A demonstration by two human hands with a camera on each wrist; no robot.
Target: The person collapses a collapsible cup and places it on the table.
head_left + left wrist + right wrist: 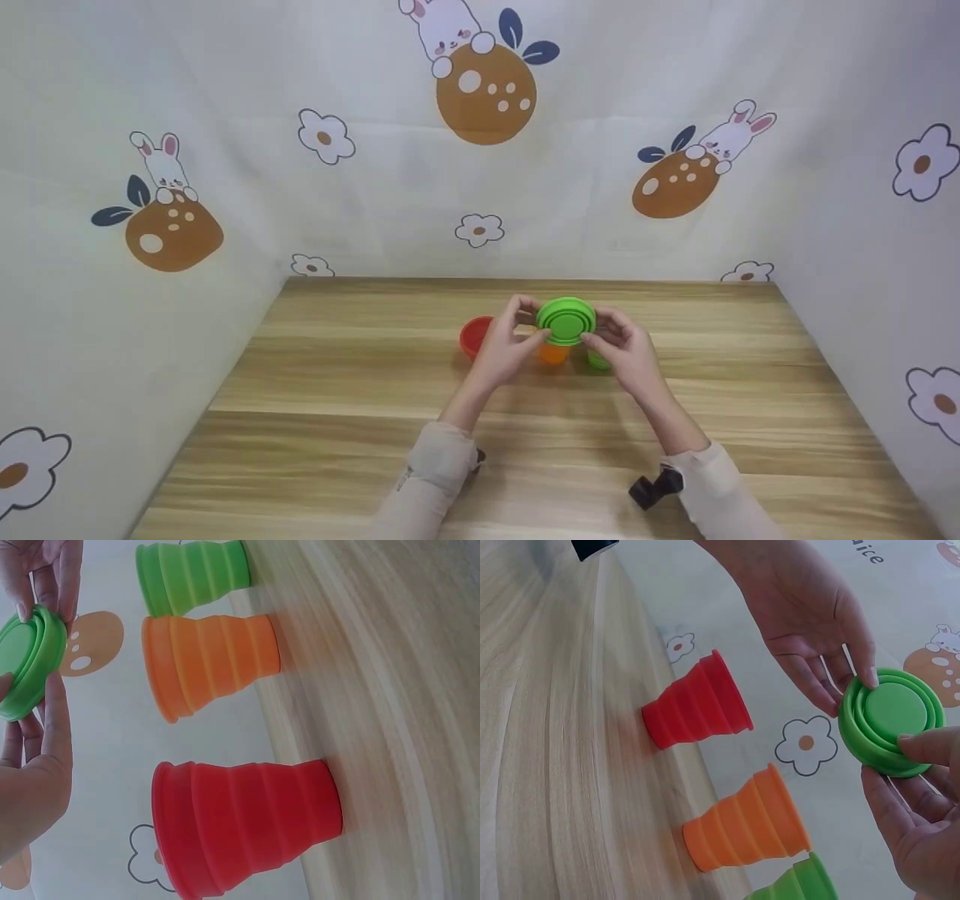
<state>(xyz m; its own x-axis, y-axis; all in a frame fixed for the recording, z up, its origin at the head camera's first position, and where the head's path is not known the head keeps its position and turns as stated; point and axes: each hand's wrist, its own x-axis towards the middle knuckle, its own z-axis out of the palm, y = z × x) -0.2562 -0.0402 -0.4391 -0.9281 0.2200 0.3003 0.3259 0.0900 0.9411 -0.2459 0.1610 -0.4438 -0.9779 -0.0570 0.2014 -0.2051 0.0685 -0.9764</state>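
Observation:
A flattened green collapsible cup is held up above the table, its concentric rings facing the head camera. My left hand pinches its left rim, thumb on the face and fingers behind. The opposite rim is pinched by my right hand in the same way. Below stand three expanded collapsible cups in a row: a red cup, an orange cup and a green cup, each with its wide mouth up. In the head view, the hands and the flattened cup partly cover them.
The wood-grain table is bordered at the back and sides by pale cloth printed with rabbits, oranges and flowers. Black wrist devices sit by the sleeves.

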